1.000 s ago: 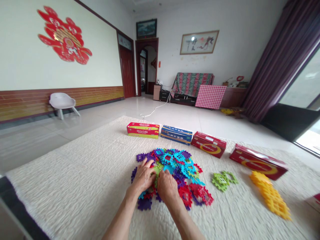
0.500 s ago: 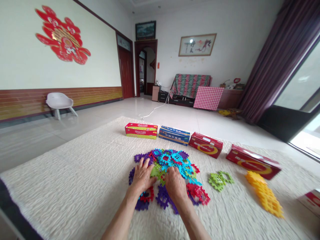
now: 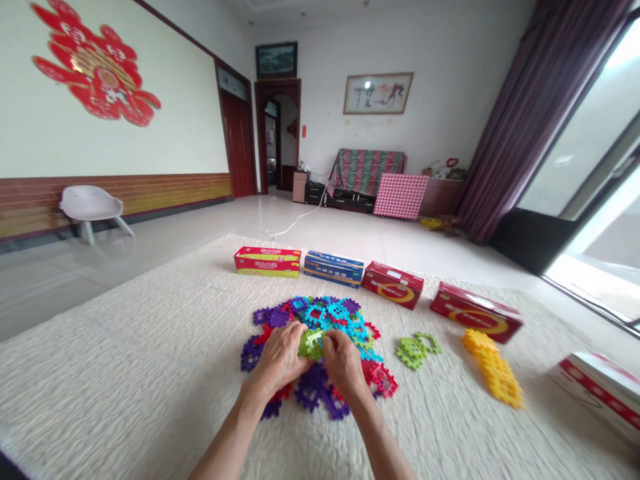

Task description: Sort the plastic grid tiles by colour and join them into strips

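Note:
My left hand (image 3: 277, 359) and my right hand (image 3: 344, 363) meet over a heap of interlocking plastic tiles (image 3: 325, 315) in purple, blue, red and green. Between them, a bright green plastic tile (image 3: 311, 344) is pinched by the fingers of both hands. Its lower part is hidden by my fingers. Purple and red tiles (image 3: 310, 395) lie under and just beyond my wrists. To the right, a small joined green group of tiles (image 3: 413, 351) and a longer yellow joined strip (image 3: 493, 370) rest apart from the heap.
Several printed cardboard boxes stand in a row beyond the tiles, including a red-and-yellow box (image 3: 267, 262) and a blue box (image 3: 334, 269). Everything lies on a cream quilted mat (image 3: 150, 400). A white-and-red box (image 3: 597, 393) sits at the right.
Both hands have closed together on the green tile, which now sits higher, between my fingers. The whole view has swung, so the room and boxes appear shifted left.

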A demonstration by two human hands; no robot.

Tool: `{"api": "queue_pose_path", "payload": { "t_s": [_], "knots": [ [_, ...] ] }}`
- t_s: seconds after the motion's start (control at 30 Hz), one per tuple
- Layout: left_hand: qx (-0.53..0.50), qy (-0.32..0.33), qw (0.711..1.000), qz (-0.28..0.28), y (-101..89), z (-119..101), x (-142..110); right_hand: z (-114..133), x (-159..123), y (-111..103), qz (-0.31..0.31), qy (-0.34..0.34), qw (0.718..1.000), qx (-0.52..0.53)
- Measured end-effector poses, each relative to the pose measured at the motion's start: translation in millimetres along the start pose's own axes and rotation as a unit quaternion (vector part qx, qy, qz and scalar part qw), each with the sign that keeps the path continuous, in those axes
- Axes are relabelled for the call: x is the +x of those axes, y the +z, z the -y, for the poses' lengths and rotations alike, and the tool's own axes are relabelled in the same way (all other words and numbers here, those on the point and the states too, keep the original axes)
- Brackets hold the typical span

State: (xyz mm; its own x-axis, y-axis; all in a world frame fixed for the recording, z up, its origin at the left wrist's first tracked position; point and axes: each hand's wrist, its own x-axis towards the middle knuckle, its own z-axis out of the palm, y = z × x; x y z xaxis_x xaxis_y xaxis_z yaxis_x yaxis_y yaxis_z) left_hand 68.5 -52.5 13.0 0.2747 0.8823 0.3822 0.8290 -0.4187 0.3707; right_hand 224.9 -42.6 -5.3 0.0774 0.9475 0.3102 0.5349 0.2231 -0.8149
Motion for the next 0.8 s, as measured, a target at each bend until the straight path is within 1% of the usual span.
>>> {"api": "queue_pose_path", "payload": {
  "t_s": [0.07,0.13,0.23,0.3,0.37,0.43,0.5,0.53,0.63,0.7,0.73,0.8],
  "knots": [
    [-0.035,0.018,0.999,0.011,4.6,-13.3,3.9,-2.5,-1.0,-4.5,-0.009,0.006,1.000,0.024],
    [-0.067,0.041,0.997,0.007,12.4,-25.7,9.2,-6.7,-1.3,-11.5,-0.022,0.013,0.999,0.044],
    [-0.112,0.074,0.991,0.006,26.0,-41.6,16.9,-17.9,-0.7,-30.2,-0.048,0.024,0.997,0.060],
    [-0.116,0.082,0.990,0.022,34.0,-49.6,20.2,-29.6,0.4,-49.2,-0.067,0.038,0.995,0.059],
    [-0.093,0.084,0.991,0.040,39.7,-54.5,22.1,-44.9,2.6,-72.9,-0.090,0.061,0.993,0.048],
    [-0.061,0.081,0.994,0.044,42.7,-55.1,24.1,-62.8,6.7,-99.3,-0.123,0.089,0.988,0.027],
    [-0.031,0.071,0.996,0.033,43.0,-50.1,27.3,-80.6,12.4,-125.7,-0.154,0.118,0.981,-0.004],
    [-0.016,0.055,0.998,0.021,42.3,-45.3,29.6,-88.7,15.5,-137.8,-0.168,0.130,0.977,-0.023],
    [0.035,-0.041,0.998,-0.014,39.0,-23.3,37.6,-107.1,23.5,-165.9,-0.200,0.157,0.964,-0.078],
    [0.068,-0.103,0.992,-0.010,37.4,-6.2,42.3,-113.7,26.3,-175.5,-0.213,0.163,0.958,-0.106],
    [0.082,-0.123,0.989,0.001,37.3,1.8,44.1,-115.4,26.8,-177.2,-0.220,0.156,0.955,-0.121],
    [0.099,-0.143,0.984,0.026,38.9,15.1,46.1,-115.6,26.4,-174.1,-0.241,0.111,0.950,-0.164]
  ]
}}
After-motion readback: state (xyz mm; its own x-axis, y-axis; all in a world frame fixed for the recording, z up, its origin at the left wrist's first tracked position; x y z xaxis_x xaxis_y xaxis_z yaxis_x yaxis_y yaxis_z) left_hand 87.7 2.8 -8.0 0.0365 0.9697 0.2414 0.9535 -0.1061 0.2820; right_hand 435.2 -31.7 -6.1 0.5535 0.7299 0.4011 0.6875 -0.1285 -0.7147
